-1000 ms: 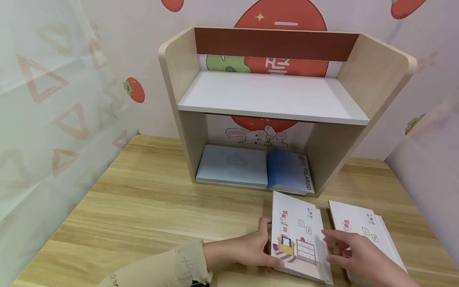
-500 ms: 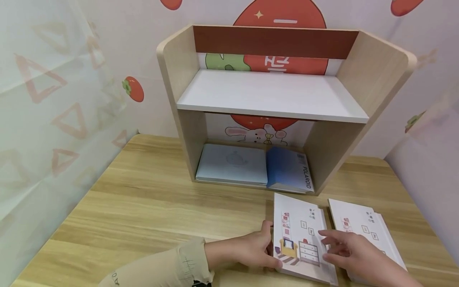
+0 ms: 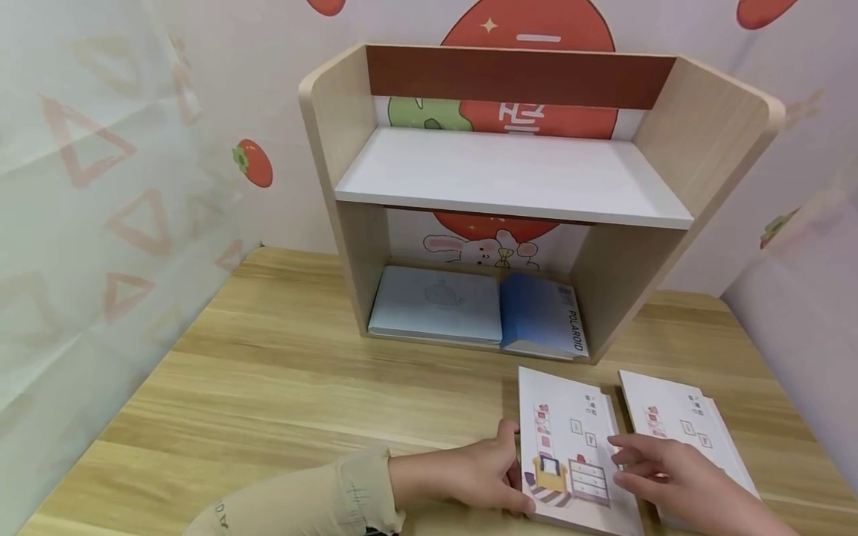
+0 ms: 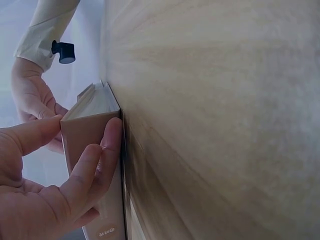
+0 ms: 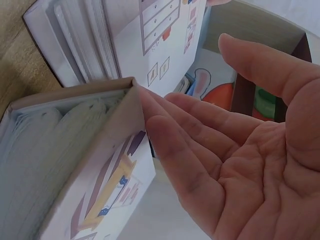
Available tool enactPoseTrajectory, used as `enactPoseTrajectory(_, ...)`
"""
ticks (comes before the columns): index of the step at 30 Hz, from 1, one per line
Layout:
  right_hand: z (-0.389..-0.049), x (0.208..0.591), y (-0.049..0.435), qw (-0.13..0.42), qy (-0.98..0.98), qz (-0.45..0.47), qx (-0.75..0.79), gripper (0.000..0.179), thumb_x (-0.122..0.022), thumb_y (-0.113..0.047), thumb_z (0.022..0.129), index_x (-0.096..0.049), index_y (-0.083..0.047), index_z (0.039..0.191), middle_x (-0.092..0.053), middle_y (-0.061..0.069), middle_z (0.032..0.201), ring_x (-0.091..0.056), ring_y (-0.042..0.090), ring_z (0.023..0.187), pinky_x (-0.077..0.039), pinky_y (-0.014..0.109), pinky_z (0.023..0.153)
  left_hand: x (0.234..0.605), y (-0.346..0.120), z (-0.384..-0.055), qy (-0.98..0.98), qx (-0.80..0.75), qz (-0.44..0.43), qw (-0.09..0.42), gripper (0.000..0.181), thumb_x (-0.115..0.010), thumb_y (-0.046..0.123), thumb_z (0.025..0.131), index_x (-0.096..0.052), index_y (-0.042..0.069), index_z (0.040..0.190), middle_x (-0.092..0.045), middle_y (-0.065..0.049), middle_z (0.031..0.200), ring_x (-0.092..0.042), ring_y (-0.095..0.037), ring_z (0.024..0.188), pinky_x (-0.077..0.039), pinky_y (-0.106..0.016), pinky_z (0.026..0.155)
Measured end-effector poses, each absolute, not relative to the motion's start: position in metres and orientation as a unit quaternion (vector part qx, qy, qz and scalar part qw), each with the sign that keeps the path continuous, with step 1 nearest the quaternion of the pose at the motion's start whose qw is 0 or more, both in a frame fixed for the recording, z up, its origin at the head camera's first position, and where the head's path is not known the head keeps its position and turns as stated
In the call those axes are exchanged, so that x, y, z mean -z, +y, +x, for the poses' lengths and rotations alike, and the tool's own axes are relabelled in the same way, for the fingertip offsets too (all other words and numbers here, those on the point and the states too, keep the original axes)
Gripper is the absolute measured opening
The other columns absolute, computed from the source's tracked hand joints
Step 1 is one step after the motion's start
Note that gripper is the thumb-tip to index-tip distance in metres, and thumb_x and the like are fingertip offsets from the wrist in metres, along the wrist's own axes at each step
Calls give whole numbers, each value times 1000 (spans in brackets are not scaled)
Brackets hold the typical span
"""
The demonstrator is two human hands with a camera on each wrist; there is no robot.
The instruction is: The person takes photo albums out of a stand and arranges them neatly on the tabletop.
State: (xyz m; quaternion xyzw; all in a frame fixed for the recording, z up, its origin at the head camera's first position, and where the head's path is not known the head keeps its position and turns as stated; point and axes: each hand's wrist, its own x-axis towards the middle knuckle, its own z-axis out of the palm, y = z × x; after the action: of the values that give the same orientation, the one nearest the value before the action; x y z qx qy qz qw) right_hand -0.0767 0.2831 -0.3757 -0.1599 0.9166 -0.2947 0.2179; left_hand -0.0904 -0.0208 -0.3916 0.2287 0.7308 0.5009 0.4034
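Note:
Two white photo albums with furniture drawings lie side by side on the table. My left hand [image 3: 484,473] grips the left album [image 3: 559,424] at its near left corner. Its thumb is at the cover's edge and its fingers lie along the brown spine [image 4: 91,131]. At that album's right edge is my right hand [image 3: 670,473], fingers loosely bent, overlapping the right album [image 3: 670,406] in the head view. In the right wrist view the palm shows bare, with fingertips [image 5: 162,127] right by the right album's corner. Clear page sleeves [image 5: 55,125] show inside this album.
A two-tier wooden shelf [image 3: 516,175] stands behind the albums. On its lower level lie a pale blue album [image 3: 436,305] and a blue one marked POLAROID [image 3: 543,313]. The wood-grain table [image 3: 281,387] extends left, with patterned walls around.
The left album and my left hand have shifted slightly right and toward me, narrowing the gap to the right album. My right hand stays beside it. The head view has moved a little.

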Motion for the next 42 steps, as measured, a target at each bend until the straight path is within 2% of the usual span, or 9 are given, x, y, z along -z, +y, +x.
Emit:
enactPoseTrajectory(5, -76, 377, 287, 210, 916, -172, 295, 50, -66, -23, 96, -56, 12, 130, -71, 11, 111, -61, -8, 84, -54, 20, 67, 392, -22, -91, 731, -498, 231, 406, 82, -72, 9, 90, -14, 7, 148, -65, 3, 79, -58, -4, 66, -45, -16, 63)
enactPoseTrajectory(10, -77, 373, 285, 186, 919, -187, 293, 45, -65, -20, 96, -57, 9, 130, -71, 7, 108, -59, -10, 84, -53, 21, 66, 386, -32, -104, 736, -487, 228, 411, 74, -71, 15, 91, -23, 8, 147, -65, 2, 84, -64, -9, 70, -49, -18, 68)
enactPoseTrajectory(16, -88, 364, 282, 142, 928, -191, 288, 44, -66, -19, 96, -58, 5, 131, -72, 4, 107, -63, -5, 85, -53, 21, 65, 375, -44, -130, 815, -428, 247, 303, 55, -70, 28, 92, -47, 12, 139, -65, 4, 103, -65, -10, 96, -52, -23, 84)
enactPoseTrajectory(22, -101, 357, 279, 74, 929, -202, 301, 37, -68, -13, 94, -62, 2, 127, -72, 8, 108, -66, -3, 88, -56, 21, 68, 370, -50, -154, 826, -446, 249, 237, 45, -65, 22, 96, -51, 6, 136, -60, -13, 129, -56, -28, 122, -48, -38, 104)
enactPoseTrajectory(26, -111, 354, 279, 30, 931, -191, 309, 34, -69, -10, 92, -64, 0, 124, -73, 14, 109, -65, -5, 87, -55, 22, 67, 367, -52, -168, 825, -472, 249, 187, 44, -64, 14, 96, -51, 1, 136, -55, -19, 137, -50, -38, 129, -45, -51, 107)
enactPoseTrajectory(31, -126, 353, 284, 35, 938, -154, 310, 36, -67, -13, 94, -61, 4, 126, -71, 18, 112, -64, -4, 88, -54, 23, 67, 369, -51, -183, 833, -488, 228, 131, 43, -65, 12, 95, -53, 1, 135, -54, -18, 140, -50, -40, 130, -45, -53, 106)
enactPoseTrajectory(34, -134, 352, 284, 38, 935, -148, 320, 37, -65, -11, 94, -60, 7, 126, -71, 19, 110, -62, -6, 87, -54, 23, 67, 369, -48, -190, 833, -494, 217, 124, 44, -65, 12, 94, -54, 1, 135, -55, -17, 141, -51, -39, 129, -45, -52, 107)
enactPoseTrajectory(36, -139, 351, 284, 45, 935, -144, 322, 38, -65, -10, 95, -59, 8, 127, -71, 19, 108, -64, -2, 87, -53, 23, 67, 370, -46, -194, 834, -495, 209, 127, 45, -66, 12, 94, -53, 1, 136, -55, -16, 141, -53, -37, 129, -45, -50, 107)
enactPoseTrajectory(42, -152, 352, 279, 60, 935, -140, 320, 42, -65, -9, 94, -56, 10, 130, -71, 21, 108, -70, 30, 93, -54, 22, 70, 378, -39, -206, 839, -494, 181, 141, 47, -66, 15, 94, -53, 4, 138, -54, -14, 142, -54, -35, 128, -50, -47, 101)
